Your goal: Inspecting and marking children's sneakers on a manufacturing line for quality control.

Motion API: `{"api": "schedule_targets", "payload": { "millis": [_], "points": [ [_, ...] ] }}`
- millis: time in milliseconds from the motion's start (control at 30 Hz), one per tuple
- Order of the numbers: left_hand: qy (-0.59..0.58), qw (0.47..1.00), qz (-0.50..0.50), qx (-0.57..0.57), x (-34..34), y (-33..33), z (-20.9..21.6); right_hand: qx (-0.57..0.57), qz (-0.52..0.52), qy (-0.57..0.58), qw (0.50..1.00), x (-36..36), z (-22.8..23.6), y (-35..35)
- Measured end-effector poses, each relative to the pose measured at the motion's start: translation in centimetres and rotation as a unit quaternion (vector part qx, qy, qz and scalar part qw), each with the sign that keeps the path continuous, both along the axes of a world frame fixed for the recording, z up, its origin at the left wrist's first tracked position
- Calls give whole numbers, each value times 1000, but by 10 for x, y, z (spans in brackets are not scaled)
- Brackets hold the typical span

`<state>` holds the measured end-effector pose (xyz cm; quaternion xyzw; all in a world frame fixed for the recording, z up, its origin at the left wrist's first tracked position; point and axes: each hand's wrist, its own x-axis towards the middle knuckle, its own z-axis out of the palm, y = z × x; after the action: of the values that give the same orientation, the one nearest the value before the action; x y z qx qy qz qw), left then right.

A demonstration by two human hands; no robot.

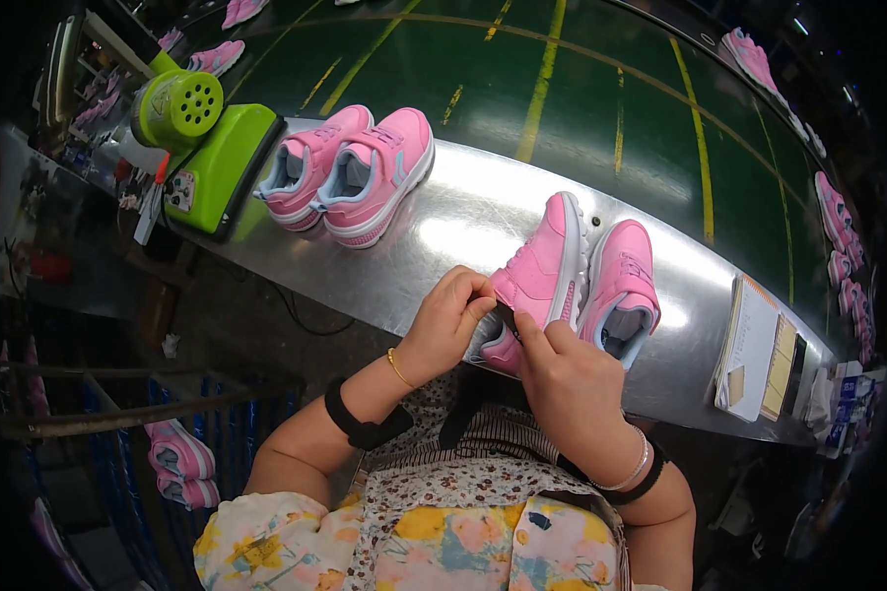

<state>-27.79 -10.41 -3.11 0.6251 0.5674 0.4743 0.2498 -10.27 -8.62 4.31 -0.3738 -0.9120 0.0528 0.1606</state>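
Note:
A pink sneaker (540,264) with a white sole lies tilted on its side on the metal bench edge, its heel toward me. My left hand (450,320) is closed in a pinch at its upper, by the collar. Across the heel end, my right hand (572,369) is closed on the shoe, fingers bent beside the sole. A small dark strip (506,316) spans the gap between both hands' fingertips; what it is I cannot make out. Just right stands the matching pink sneaker (623,281), upright, its light-blue lining showing.
Another pair of pink sneakers (376,177) stands left on the metal ledge (463,212), beside a green machine (217,163) with a round vented head. A notebook (752,345) lies at the right. Beyond runs a green belt (601,108) with yellow lines. Shoes (180,463) hang on a lower-left rack.

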Motion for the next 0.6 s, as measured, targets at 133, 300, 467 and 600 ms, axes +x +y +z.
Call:
{"api": "schedule_targets", "payload": {
  "millis": [133, 300, 467, 600],
  "points": [
    [-18, 1000, 0, -1, -2, 1, -1, -7, 12, 13, 1000, 1, 1, 3],
    [-68, 994, 37, -72, -9, -2, 0, -3, -8, 43, 999, 3, 5, 6],
    [-84, 996, 36, 3, 4, 2, -2, 3, -44, 74, 996, 10, 14, 6],
    [-15, 999, 10, -29, 8, 3, -1, -32, -66, 175, 982, 24, 22, 6]
  ]
}}
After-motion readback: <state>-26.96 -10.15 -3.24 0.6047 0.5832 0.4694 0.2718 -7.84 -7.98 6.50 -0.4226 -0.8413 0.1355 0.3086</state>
